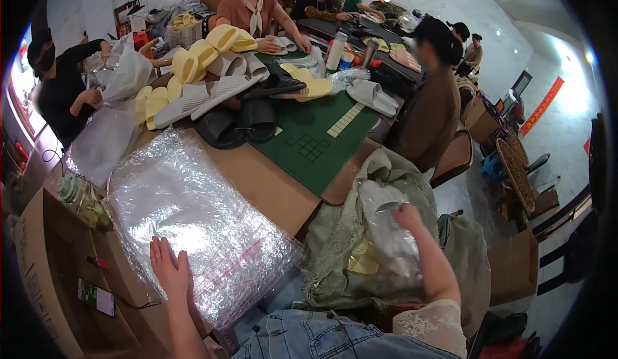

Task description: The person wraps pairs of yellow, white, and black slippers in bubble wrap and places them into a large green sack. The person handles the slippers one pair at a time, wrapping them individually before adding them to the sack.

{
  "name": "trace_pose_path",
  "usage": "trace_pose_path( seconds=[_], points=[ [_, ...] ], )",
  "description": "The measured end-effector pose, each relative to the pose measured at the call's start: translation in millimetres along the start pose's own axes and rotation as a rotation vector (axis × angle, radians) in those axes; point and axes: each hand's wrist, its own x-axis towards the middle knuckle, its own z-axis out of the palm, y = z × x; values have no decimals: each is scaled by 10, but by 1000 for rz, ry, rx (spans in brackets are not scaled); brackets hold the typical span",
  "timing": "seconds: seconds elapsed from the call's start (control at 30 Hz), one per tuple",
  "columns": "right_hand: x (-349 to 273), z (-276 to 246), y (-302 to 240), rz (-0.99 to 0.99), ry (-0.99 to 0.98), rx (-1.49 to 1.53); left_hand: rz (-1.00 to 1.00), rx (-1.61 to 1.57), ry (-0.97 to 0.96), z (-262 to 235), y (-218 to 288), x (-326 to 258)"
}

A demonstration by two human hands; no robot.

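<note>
My left hand [168, 266] lies flat, fingers stretched out, on a thick stack of clear plastic bags [187, 192] at the table's near left. Over to the right, my right hand [407, 216] is closed on the edge of a clear plastic bag [385, 214] with something pale inside, perhaps a pair of slippers. That bag sits at the mouth of a grey-green woven sack [331, 256]. Beneath it in the sack, yellow slippers [364, 258] show through plastic.
Yellow, grey and black slippers [225, 82] are heaped beyond the bag stack. A green mat [322, 140] carries a grey pair [373, 97]. A glass jar [80, 198] and a cardboard box [64, 275] holding a phone [96, 296] stand left. Several people work around the table.
</note>
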Motion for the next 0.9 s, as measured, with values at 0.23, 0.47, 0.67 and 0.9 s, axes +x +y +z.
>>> trace_pose_path(
  seconds=[0.23, 0.47, 0.67, 0.9],
  points=[
    [723, 908, 571, -103, 98, -25, 51, -17, -14, 101, -66, 22],
    [334, 3, -411, -66, 38, -659, 22, 1, 22, 4, -16, -30],
    [-35, -274, -1948, -793, 438, 109, 25, 32, 34, 31, -43, -29],
    [644, 297, -3550, -1182, 239, 281, -26, -30, 19, -50, 87, 0]
  ],
)
